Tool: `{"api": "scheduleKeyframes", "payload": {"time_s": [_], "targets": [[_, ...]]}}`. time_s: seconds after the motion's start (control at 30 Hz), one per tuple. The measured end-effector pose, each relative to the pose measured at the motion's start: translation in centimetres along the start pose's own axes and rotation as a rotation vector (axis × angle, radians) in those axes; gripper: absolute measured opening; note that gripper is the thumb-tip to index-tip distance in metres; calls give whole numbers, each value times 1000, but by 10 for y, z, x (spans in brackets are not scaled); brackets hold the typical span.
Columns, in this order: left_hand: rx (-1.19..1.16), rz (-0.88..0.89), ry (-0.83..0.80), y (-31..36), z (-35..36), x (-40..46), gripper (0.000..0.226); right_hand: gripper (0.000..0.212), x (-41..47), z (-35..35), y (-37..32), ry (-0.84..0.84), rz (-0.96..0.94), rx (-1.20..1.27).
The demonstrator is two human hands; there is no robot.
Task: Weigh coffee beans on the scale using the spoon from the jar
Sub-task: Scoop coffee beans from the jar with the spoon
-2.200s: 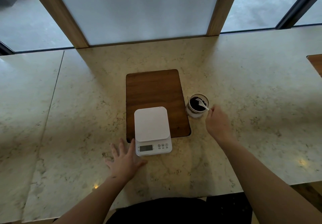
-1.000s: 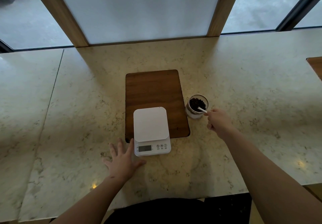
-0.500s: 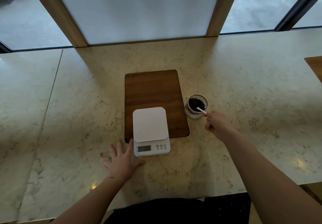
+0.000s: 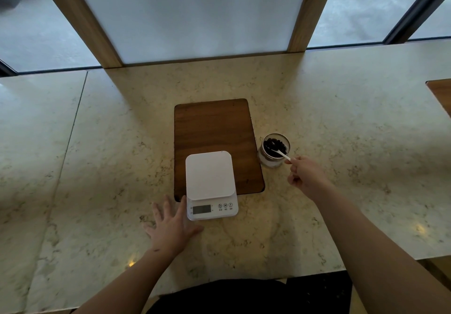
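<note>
Head camera: at a marble bench point(image 4: 341, 108), a person's right hand point(image 4: 306, 178) pinches the handle end of a white spoon point(image 4: 283, 154), its bowl apparently sunk among the coffee beans point(image 4: 273, 144) in a small glass jar point(image 4: 274, 151) just right of a wooden board point(image 4: 214, 128). The left hand point(image 4: 172, 226) lies flat and spread on the bench, holding nothing, against the near-left corner of a white scale point(image 4: 210, 179), whose platform is bare and whose near end overhangs the board.
</note>
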State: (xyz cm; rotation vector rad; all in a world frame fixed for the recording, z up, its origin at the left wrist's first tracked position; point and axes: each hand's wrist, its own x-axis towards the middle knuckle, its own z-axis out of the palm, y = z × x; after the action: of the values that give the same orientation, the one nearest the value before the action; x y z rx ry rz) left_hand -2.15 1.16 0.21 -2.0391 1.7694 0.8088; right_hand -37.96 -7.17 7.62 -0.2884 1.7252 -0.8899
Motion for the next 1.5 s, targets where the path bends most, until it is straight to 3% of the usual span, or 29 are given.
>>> {"api": "scheduleKeyframes", "payload": {"time_s": [1.5], "targets": [[6,-2,5,2,1,2,111,24,-17,-2,-10,2,-54,3]]}}
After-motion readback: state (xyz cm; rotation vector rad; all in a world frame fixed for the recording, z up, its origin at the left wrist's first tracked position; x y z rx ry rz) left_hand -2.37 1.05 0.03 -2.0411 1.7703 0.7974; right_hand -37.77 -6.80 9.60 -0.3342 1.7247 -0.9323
